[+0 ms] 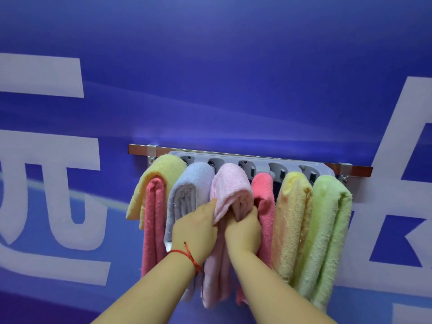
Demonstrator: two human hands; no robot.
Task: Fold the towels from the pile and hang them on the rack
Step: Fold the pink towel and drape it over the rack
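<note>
With both our left hand (195, 226) and right hand (243, 228) holding the pink towel (230, 183) tight on the rack (257, 161), pulling too hard could drag it off.

Towels (289, 220) hang side by side on the rack (257, 163).

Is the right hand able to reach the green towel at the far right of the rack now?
Probably yes, once it lets go. The right hand is gripping the pale pink towel. The green towel hangs in front with nothing covering it, two towels further right.
</note>
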